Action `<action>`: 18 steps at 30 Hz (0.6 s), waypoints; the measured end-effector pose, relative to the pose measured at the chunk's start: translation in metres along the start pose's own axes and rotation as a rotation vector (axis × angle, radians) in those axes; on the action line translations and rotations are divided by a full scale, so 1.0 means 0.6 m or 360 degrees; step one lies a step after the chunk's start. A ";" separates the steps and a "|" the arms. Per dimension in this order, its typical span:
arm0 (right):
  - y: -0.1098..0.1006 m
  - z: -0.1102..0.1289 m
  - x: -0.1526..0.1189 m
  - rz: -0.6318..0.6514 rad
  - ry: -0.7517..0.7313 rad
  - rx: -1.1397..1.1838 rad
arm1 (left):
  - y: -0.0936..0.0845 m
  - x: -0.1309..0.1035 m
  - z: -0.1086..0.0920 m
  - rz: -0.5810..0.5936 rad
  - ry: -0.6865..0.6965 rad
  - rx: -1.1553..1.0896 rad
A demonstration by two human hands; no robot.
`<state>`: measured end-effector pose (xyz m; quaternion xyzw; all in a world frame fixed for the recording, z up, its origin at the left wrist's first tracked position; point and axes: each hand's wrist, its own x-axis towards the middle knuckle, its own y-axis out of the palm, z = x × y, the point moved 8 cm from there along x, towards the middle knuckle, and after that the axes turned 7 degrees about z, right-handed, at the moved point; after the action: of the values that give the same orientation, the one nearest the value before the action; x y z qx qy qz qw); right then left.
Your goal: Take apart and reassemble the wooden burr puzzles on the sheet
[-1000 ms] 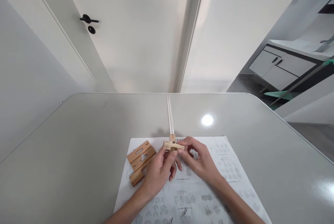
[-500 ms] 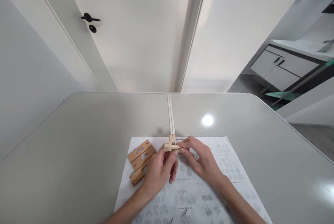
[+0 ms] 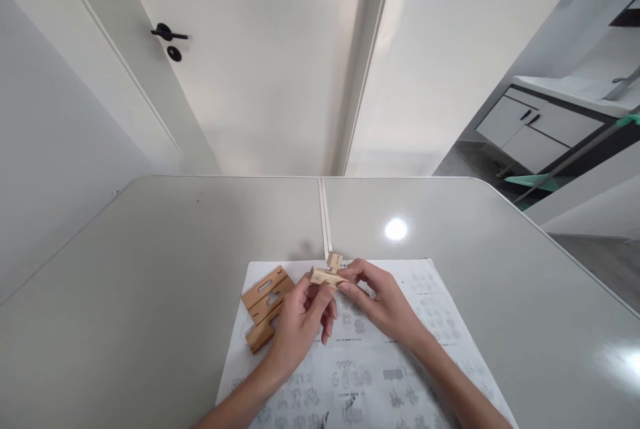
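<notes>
Light wooden pieces [image 3: 326, 276], fitted together, are held above the top of a printed paper sheet [image 3: 370, 362]. My left hand [image 3: 304, 319] pinches their left end between thumb and fingers. The right end sits between the thumb and index finger of my right hand [image 3: 383, 296]. One short piece [image 3: 335, 260] sticks up and away from the longer ones. Left of my left hand, darker wooden pieces with cut-out slots [image 3: 265, 288] lie side by side on the sheet, one marked 2; my left hand partly covers the nearest one.
The sheet lies on a grey table [image 3: 150, 296] with a pale seam [image 3: 325, 216] down its middle. Beyond the far edge stands a white door with a black handle [image 3: 169, 32]. At the far right is a white cabinet [image 3: 540, 126] under a sink.
The held wooden pieces have tilted and turned a little, and the short piece now leans to the right. Both hands keep their hold. The camera view has shifted slightly.
</notes>
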<state>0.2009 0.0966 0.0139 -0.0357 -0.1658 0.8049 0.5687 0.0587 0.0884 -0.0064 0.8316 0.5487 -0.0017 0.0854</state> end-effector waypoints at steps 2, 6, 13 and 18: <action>0.004 -0.004 0.000 -0.0013 0.0021 0.0048 | -0.003 -0.001 -0.003 -0.0044 0.0031 -0.0013; 0.012 -0.007 -0.002 -0.0059 0.0033 0.0128 | -0.004 -0.001 -0.005 -0.0014 0.0069 0.0020; 0.016 -0.002 -0.008 -0.0170 -0.0053 0.0088 | -0.010 -0.002 -0.002 -0.0022 0.0042 -0.0019; 0.021 -0.002 -0.009 -0.0151 -0.0055 0.0118 | -0.014 -0.002 0.003 -0.0034 0.0019 -0.0015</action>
<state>0.1916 0.0882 0.0080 0.0072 -0.1472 0.7830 0.6043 0.0509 0.0901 -0.0094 0.8252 0.5582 0.0048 0.0862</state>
